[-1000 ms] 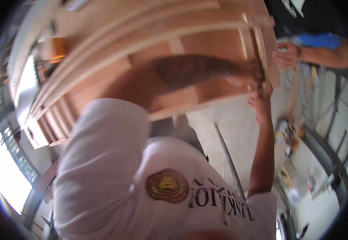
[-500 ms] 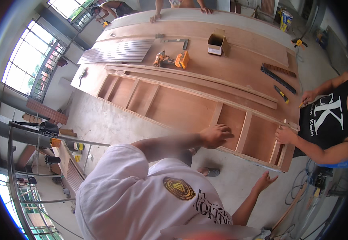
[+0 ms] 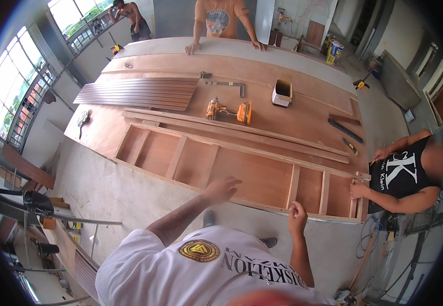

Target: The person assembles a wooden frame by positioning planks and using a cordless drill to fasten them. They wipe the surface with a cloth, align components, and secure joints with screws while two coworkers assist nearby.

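Observation:
A long wooden frame (image 3: 215, 144) with crosspieces and a plywood back lies along the near side of the worktable. Over its near rail hovers my left hand (image 3: 223, 189), fingers stretched out and holding nothing. My right hand (image 3: 297, 217) is raised near the same rail, further right, with its fingers curled in and nothing visible in them. I cannot tell whether it touches the wood. At the frame's right end, a co-worker's hand (image 3: 359, 189) grips the end piece. Loose wooden strips (image 3: 242, 133) lie just behind the frame.
On the table are an orange cordless drill (image 3: 229, 110), an open carton (image 3: 282, 91), a metal square (image 3: 231, 85), a ribbed brown panel (image 3: 137, 93), a utility knife (image 3: 350, 146) and a tape measure (image 3: 83, 119). Another person (image 3: 221, 20) leans on the far edge. Scaffold tubing (image 3: 94, 222) stands left.
My left hand has moved left along the frame. My right hand has come up from below the near edge to the rail, its fingers curling in. The view has tilted up and shifted.

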Motion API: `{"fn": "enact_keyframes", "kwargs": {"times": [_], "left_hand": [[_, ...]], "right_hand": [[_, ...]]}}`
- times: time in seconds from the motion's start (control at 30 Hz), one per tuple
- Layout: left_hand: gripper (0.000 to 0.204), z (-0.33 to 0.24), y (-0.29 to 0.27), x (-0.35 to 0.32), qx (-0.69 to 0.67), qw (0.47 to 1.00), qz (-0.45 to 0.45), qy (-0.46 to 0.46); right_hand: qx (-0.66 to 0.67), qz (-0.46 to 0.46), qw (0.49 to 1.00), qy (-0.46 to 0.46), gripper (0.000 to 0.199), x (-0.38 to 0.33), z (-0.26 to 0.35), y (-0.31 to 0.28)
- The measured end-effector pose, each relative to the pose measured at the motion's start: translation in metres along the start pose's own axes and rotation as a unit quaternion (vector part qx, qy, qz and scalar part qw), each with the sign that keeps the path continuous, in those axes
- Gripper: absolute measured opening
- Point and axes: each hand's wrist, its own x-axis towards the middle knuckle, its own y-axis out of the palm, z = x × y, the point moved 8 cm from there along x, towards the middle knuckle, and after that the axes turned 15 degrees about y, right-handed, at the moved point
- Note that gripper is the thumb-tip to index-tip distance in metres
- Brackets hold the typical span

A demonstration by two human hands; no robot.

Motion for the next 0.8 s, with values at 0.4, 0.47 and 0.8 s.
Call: {"fn": "enact_keyframes", "kwargs": {"times": [0.4, 0.47, 0.8], "left_hand": [[0.027, 0.126, -0.093, -0.062, -0.176, 0.955, -0.209, -0.119], [0.028, 0.138, -0.104, -0.045, -0.183, 0.949, -0.234, -0.108], [0.048, 0.26, -0.188, 0.121, 0.04, 0.95, -0.232, -0.204]], "right_hand": [[-0.088, 0.095, 0.986, -0.109, 0.028, 0.165, 0.23, 0.108], [-0.108, 0.068, 0.987, -0.101, 0.027, 0.233, 0.254, 0.101], [-0.267, -0.035, 0.954, -0.131, 0.022, 0.523, 0.284, 0.195]]}}
